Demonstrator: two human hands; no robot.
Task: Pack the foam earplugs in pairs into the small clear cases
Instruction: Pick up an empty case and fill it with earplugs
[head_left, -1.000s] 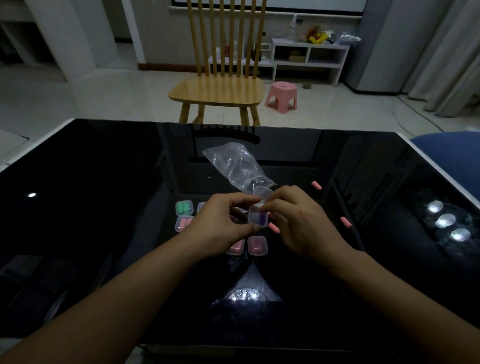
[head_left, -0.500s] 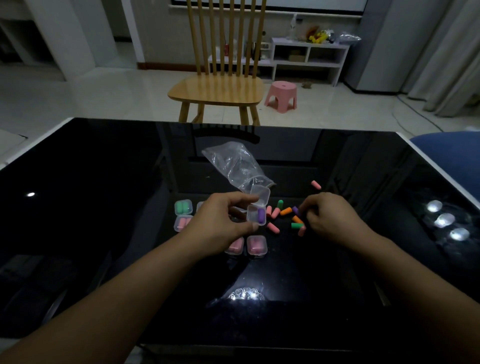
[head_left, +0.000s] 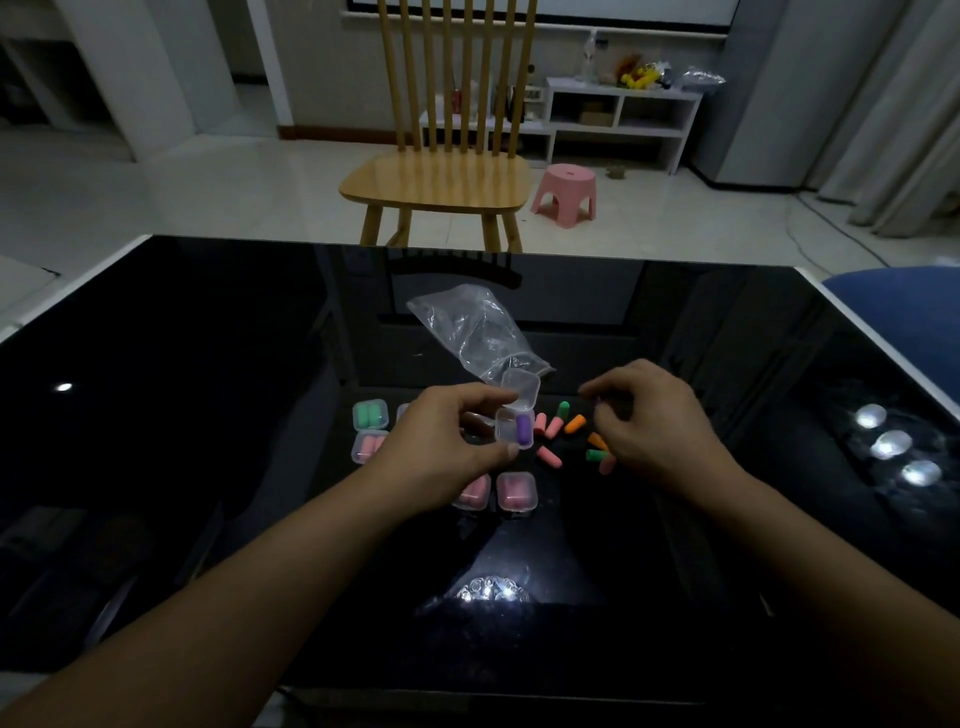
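Note:
My left hand (head_left: 441, 441) pinches a small clear case (head_left: 511, 421) with its lid up; one purple earplug (head_left: 523, 429) lies inside. My right hand (head_left: 649, 421) hovers just right of it, its fingertips pinching a second purple earplug (head_left: 596, 401), mostly hidden. Loose earplugs in pink, orange and green (head_left: 571, 431) are scattered on the black table between the hands. Closed cases lie around: one with green plugs (head_left: 370, 414), one with pink (head_left: 367, 447), and two pink ones (head_left: 516, 492) near my left wrist.
A crumpled clear plastic bag (head_left: 475, 332) lies behind the cases on the glossy black table (head_left: 208, 389). A wooden chair (head_left: 441, 176) and a pink stool (head_left: 566, 192) stand beyond the far edge. A blue seat (head_left: 904, 306) sits at the right.
My right hand left the open case, went to the loose earplugs at the right, and now lifts with a purple plug. My left hand keeps holding the case.

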